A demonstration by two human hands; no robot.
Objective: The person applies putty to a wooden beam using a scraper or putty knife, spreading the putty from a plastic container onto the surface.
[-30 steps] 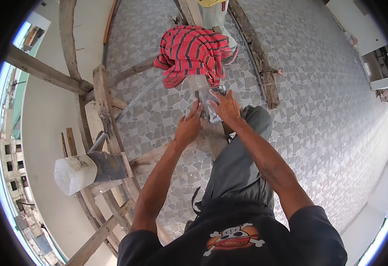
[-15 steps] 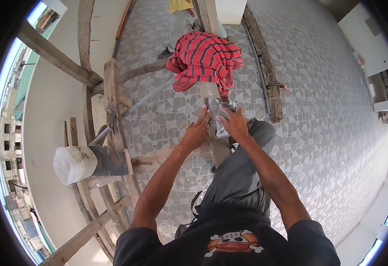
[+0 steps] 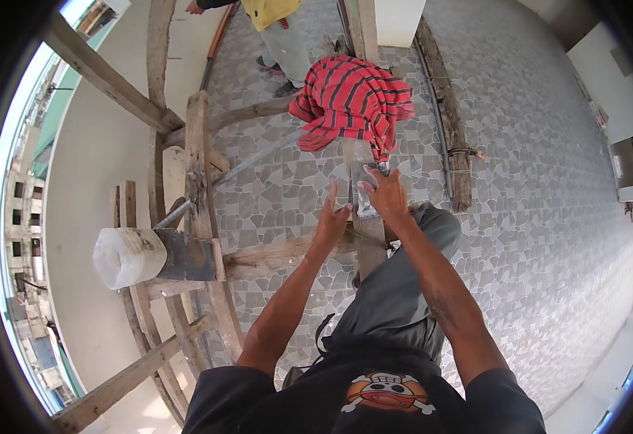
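Note:
My right hand (image 3: 387, 194) grips a flat grey plate (image 3: 366, 210) with pale smears, its fingers curled over the upper right part and the thumb lying across its face. What the plate is exactly, I cannot tell. My left hand (image 3: 331, 223) is beside the plate's left edge, index finger stretched upward and thumb apart, pointing at that edge. Below the plate runs a wooden beam (image 3: 371, 249). Just beyond my hands, a red cloth with black stripes (image 3: 356, 98) lies draped over the beam.
At left stands a timber frame (image 3: 199, 166) with a whitish plastic container (image 3: 130, 257) on it. A long timber (image 3: 447, 123) lies on the patterned tile floor (image 3: 533, 202) at right. Another person in a yellow top (image 3: 269, 11) stands beyond the cloth. My bent knee (image 3: 432, 224) is near the beam.
My left hand has drawn slightly down and away from the plate, its fingers spreading. The plate looks narrower, as if tilted. The view has shifted, showing more of the other person.

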